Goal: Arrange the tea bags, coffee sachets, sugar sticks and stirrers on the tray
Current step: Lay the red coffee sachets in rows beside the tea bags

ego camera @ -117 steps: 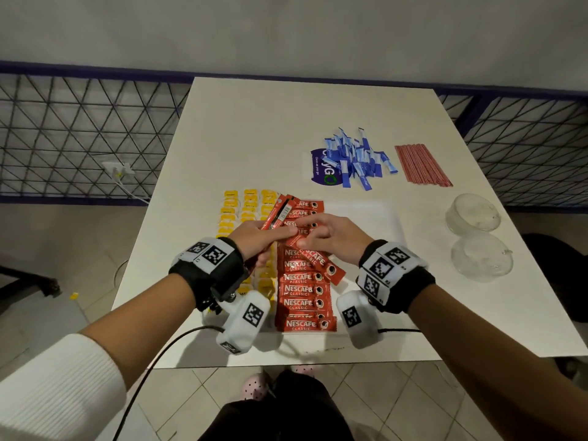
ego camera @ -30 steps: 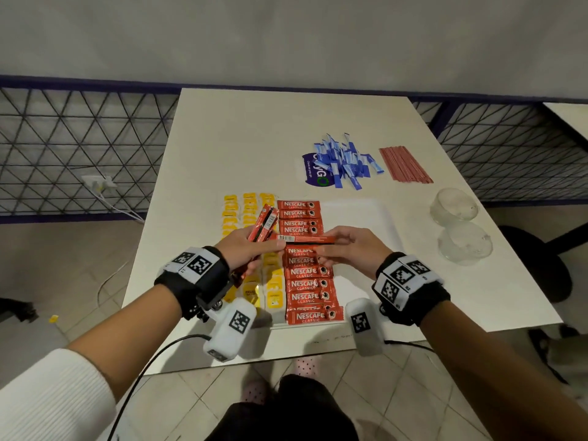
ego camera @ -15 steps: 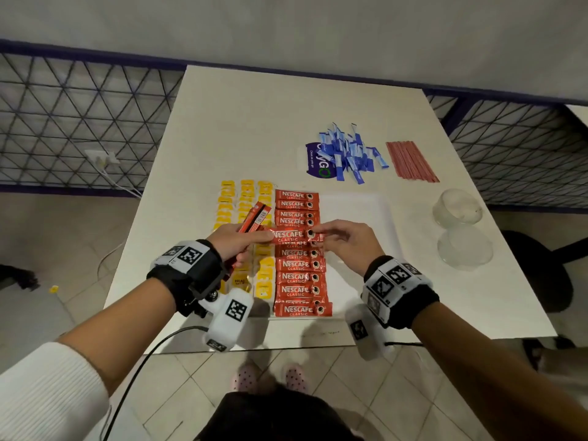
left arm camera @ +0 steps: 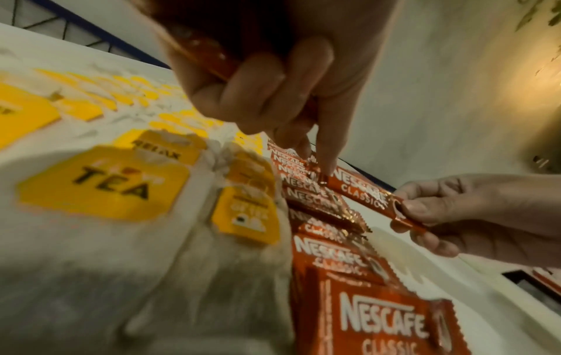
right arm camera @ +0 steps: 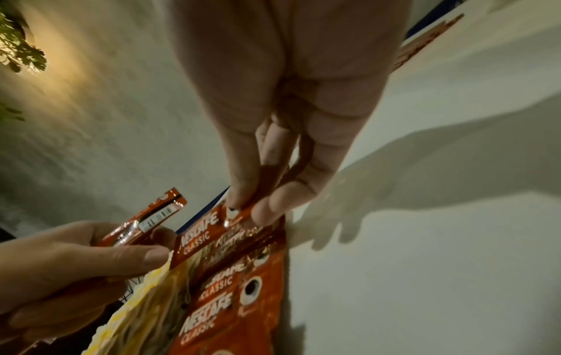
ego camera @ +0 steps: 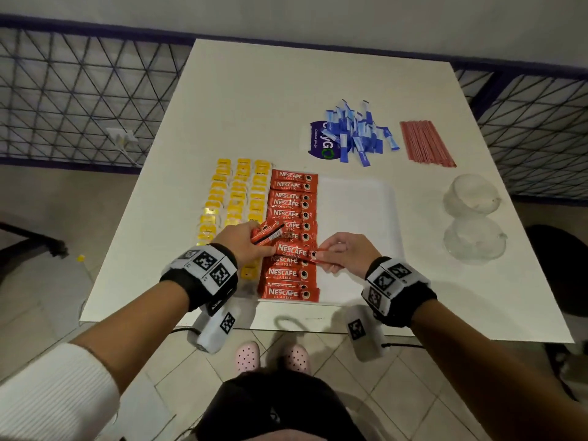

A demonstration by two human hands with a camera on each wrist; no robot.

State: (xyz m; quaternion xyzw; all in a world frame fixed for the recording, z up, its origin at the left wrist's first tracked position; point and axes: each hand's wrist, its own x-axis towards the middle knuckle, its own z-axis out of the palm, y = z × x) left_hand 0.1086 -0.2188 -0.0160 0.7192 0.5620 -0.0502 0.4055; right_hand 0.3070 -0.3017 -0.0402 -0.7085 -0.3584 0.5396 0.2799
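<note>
A white tray [ego camera: 359, 218] lies near the table's front edge. Yellow tea bags [ego camera: 235, 198] fill its left side in columns. Beside them runs a column of red coffee sachets [ego camera: 291, 198]. My right hand [ego camera: 324, 253] pinches the right end of one sachet [ego camera: 296, 251] just over the column's near part. My left hand [ego camera: 254, 240] grips a small bunch of spare sachets [ego camera: 265, 233], and one of its fingers touches the held sachet's left end [left arm camera: 325, 177]. Blue sugar sticks [ego camera: 356, 135] and red stirrers [ego camera: 424, 143] lie beyond the tray.
Two clear plastic cups [ego camera: 472, 195] [ego camera: 474, 240] stand to the right of the tray. A purple and white packet [ego camera: 321, 141] lies under the sugar pile. The tray's right half [ego camera: 359, 198] is bare. A metal mesh railing runs behind the table.
Both hands have moved down the sachet column toward me with the single sachet between them. It was edge-on a second ago and now shows its printed face.
</note>
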